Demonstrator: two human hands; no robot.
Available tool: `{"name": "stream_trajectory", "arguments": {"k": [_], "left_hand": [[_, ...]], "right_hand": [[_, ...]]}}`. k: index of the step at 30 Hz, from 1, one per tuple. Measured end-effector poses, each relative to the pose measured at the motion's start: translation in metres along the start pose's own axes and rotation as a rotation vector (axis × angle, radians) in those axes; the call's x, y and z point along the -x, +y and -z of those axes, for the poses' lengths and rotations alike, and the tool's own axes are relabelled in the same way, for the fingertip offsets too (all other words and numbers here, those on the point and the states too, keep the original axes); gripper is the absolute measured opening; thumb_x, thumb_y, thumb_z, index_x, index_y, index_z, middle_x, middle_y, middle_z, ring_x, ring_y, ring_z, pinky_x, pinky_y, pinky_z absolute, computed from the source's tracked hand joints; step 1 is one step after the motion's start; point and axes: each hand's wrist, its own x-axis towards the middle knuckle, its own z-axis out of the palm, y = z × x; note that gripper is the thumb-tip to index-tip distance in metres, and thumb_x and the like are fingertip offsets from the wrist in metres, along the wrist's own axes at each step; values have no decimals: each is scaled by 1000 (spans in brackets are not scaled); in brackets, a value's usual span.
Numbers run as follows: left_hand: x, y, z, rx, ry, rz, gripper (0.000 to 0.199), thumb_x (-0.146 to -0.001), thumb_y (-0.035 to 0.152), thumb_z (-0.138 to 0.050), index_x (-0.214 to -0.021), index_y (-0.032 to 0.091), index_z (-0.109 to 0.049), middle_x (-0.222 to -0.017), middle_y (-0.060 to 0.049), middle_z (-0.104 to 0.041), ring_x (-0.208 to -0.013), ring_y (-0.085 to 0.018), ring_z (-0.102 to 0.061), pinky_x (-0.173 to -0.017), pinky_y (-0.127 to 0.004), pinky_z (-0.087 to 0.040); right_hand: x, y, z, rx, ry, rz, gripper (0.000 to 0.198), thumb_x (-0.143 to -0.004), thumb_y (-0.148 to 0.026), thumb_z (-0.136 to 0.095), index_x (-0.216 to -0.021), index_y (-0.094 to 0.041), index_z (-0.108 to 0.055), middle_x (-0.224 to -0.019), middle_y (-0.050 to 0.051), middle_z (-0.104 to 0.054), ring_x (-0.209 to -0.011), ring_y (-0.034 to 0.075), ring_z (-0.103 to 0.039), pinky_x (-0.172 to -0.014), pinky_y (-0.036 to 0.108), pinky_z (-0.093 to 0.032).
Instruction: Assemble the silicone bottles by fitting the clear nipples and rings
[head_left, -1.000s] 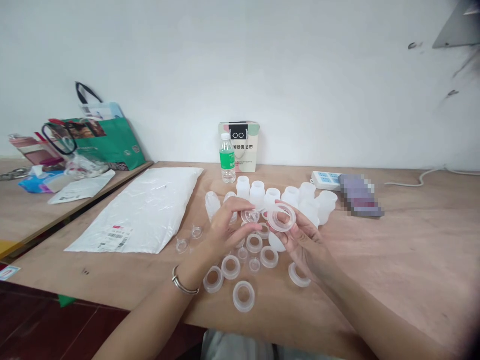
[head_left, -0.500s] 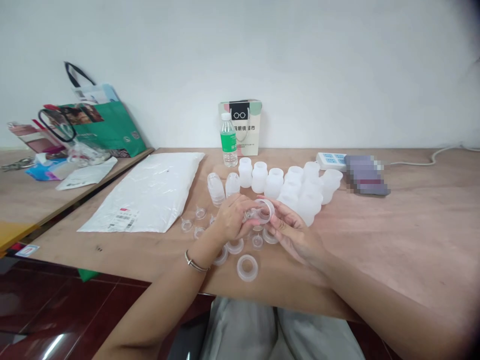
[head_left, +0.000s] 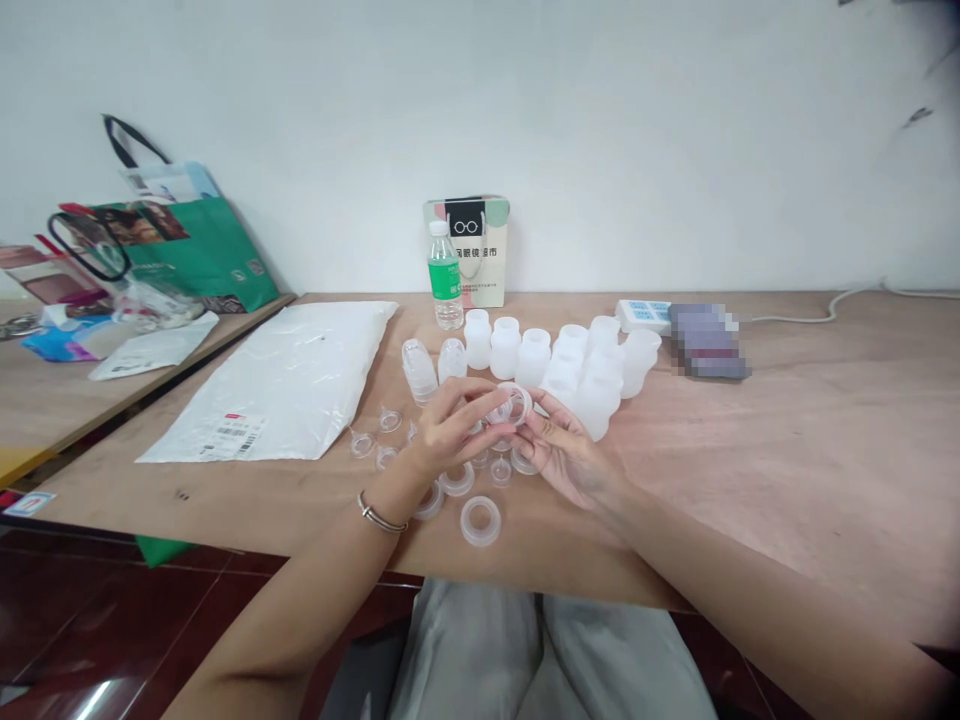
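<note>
My right hand (head_left: 566,450) grips a translucent baby bottle collar ring (head_left: 523,402) by its edge, with the thumb in front. My left hand (head_left: 454,425) pinches a clear bottle nipple (head_left: 499,408) at the ring's opening; fingers partly hide how far it sits inside. Below the hands, several loose rings (head_left: 480,521) lie flat on the table. Clear nipples (head_left: 362,445) are scattered left of and beneath my hands. Several frosted white bottles (head_left: 534,355) stand just behind my right hand, and stacked clear domed caps (head_left: 419,372) stand behind my left.
A white plastic mailer (head_left: 281,375) lies on the wooden table at left. At the back stand a water bottle (head_left: 445,280) and a paper bag (head_left: 487,270). A power strip (head_left: 643,316) and a blurred-out dark object (head_left: 705,340) are at right. A green bag (head_left: 202,250) leans far left.
The whole view has shifted slightly, so things appear further left. Both hands stay together around the ring and nipple, with the ring turned a little and my left fingers more extended along it.
</note>
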Motion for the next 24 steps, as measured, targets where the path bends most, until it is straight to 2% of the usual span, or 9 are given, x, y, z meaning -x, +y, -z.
{"name": "stream_trajectory", "arguments": {"k": [5,11,14,18,24], "left_hand": [[-4,2,2,58,-12,7,31,-83,25,-64,-112,16,-56,-95,-8,-65,-83,-16,-62,-68,-29,-54],[-1,1,0,76,5,44,39,-83,35,-64,-116,18,-51,-95,-8,-70,-84,-17,-65,-72,-32,-53],[0,-1,-1,84,-50,52,42,-84,39,-63,-118,18,-51,-99,-9,-71,-88,-18,-65,-75,-33,-54],[-1,-4,-2,138,-126,5,31,-86,26,-60,-116,19,-55,-108,-10,-69,-98,-20,-65,-80,-36,-55],[-2,-5,2,212,-76,34,28,-89,22,-53,-116,14,-56,-105,-14,-68,-96,-20,-64,-76,-37,-56]], "right_hand": [[2,0,-2,-30,-40,-2,23,-75,-25,-74,-96,-28,-65,-92,-4,-68,-89,11,-65,-93,28,-51],[4,4,-4,-57,-26,-79,25,-73,-30,-77,-94,-24,-65,-91,-3,-69,-87,11,-66,-91,29,-53],[2,7,-2,-107,9,-94,22,-71,-28,-78,-89,-23,-65,-87,-4,-69,-83,10,-67,-88,26,-53],[0,9,1,-117,48,-97,19,-74,-28,-76,-88,-22,-66,-90,-3,-72,-87,11,-67,-90,26,-51],[3,7,-2,-173,-81,-141,17,-85,-33,-64,-95,-20,-69,-100,2,-73,-99,13,-67,-95,27,-50]]}}
